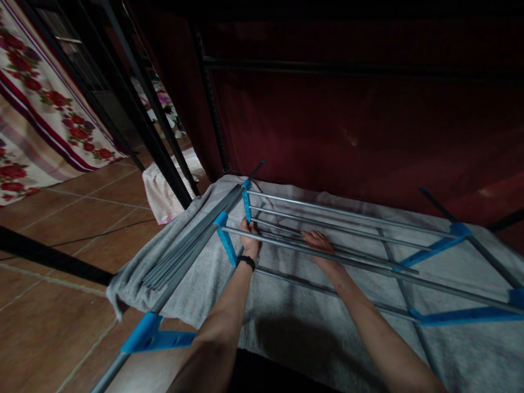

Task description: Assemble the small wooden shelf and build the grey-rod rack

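A rack frame of grey metal tubes and blue plastic brackets lies across a grey towel. My left hand (249,240), with a black band on its wrist, reaches under the front tube (295,246). Its fingers are closed at the lower end of the far left blue bracket (246,204), where a thin tube (278,225) meets it. My right hand (319,242) is closed around that same thin tube farther right; its fingertips are partly hidden. The near left blue bracket (226,240) stands just left of my left hand. The thin tube's right end (409,269) lies near a right-hand blue bracket (434,248).
A bundle of loose grey tubes (188,240) lies on the towel (311,333) at left. Another blue bracket (153,335) juts out at the lower left. Black metal posts (164,158) rise at left, and dark red cloth (347,131) hangs behind.
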The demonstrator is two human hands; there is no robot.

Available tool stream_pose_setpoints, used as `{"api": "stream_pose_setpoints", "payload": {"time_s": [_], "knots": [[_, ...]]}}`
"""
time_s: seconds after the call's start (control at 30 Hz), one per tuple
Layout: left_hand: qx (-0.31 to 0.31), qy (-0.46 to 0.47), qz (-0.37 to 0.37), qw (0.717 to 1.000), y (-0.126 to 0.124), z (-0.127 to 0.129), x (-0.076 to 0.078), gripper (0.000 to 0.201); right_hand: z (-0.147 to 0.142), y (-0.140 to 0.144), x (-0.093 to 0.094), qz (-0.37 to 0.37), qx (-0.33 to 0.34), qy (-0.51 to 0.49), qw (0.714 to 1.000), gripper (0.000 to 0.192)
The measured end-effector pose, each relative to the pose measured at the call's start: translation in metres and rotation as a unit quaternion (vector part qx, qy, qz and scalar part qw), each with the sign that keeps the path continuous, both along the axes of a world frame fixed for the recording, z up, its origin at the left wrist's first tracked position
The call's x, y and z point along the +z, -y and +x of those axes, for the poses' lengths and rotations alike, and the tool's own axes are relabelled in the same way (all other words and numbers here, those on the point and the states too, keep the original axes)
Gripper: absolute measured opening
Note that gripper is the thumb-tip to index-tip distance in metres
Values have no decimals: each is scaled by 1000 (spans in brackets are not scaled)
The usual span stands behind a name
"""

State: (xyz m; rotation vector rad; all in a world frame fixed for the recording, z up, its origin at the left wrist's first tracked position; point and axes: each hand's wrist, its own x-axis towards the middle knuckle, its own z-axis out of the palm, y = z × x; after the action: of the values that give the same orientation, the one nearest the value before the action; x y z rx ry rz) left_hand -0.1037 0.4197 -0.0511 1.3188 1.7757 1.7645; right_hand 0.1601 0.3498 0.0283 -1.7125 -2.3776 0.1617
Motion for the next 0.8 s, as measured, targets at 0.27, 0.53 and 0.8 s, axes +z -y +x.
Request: {"api": "stream_pose_setpoints", "payload": {"time_s": [0.27,0.53,0.8], "knots": [[2,-1,-14,1000,5,2,9,13,-1,-3,-3,0,-9,12,1000,40],[10,15,-22,1000,5,2,9,12,2,-3,9,-3,7,10,1000,40],[3,9,-26,1000,3,0,5,12,0,-3,-3,-2,-2,36,999,40]]}}
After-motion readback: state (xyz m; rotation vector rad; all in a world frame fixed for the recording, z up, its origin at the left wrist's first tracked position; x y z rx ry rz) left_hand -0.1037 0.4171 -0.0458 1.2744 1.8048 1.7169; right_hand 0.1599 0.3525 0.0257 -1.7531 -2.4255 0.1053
